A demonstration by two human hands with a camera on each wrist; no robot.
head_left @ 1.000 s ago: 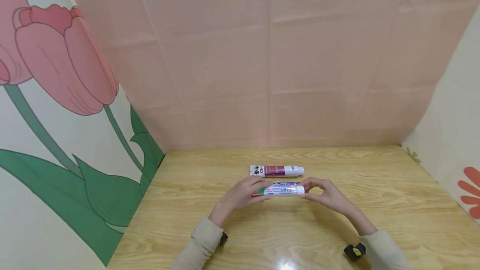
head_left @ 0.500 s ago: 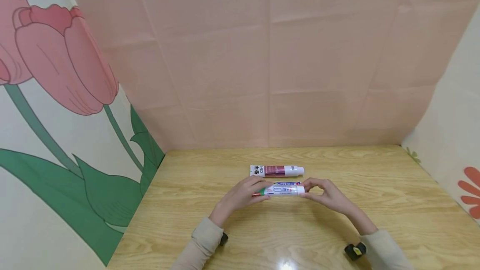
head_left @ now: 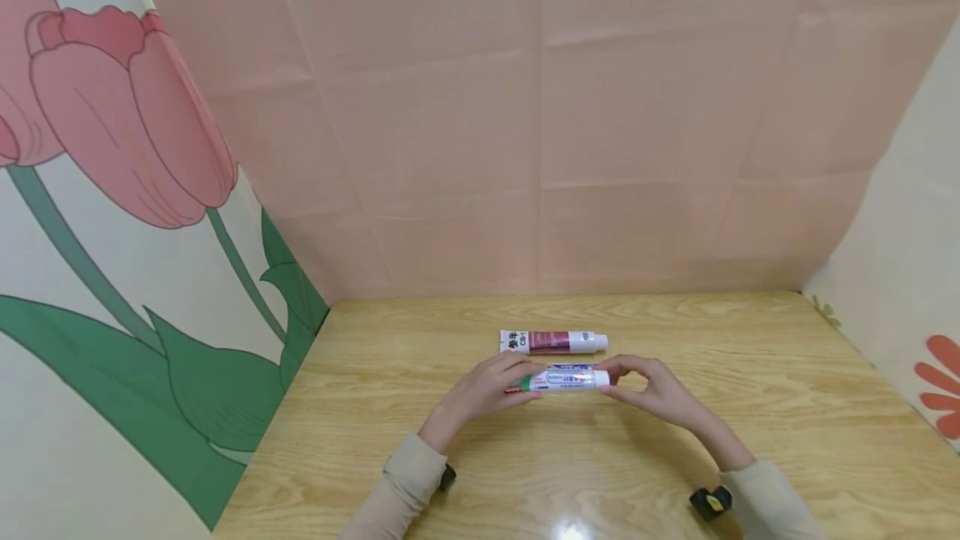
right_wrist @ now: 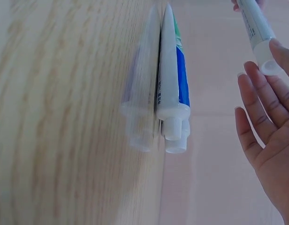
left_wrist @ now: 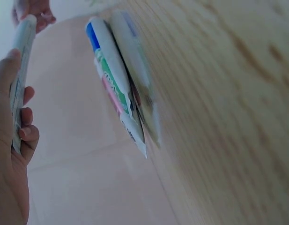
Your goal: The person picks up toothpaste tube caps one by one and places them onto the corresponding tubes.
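A white toothpaste tube (head_left: 566,380) with a green band near its left end is held up level above the table. My left hand (head_left: 486,388) grips its flat end, with fingers curled round it in the left wrist view. At the other end, my right hand (head_left: 651,390) pinches the white cap between thumb and fingers. Partly hidden behind the held tube lies a second toothpaste tube (right_wrist: 168,75), white with blue and green. Farther back on the table is a white and maroon toothpaste tube (head_left: 553,342), its cap to the right.
The glossy wooden table (head_left: 375,340) mirrors the lying tubes. A pink sheet (head_left: 450,148) hangs behind its back edge. A wall with painted tulips (head_left: 135,123) stands at the left, and a pale wall (head_left: 900,257) at the right.
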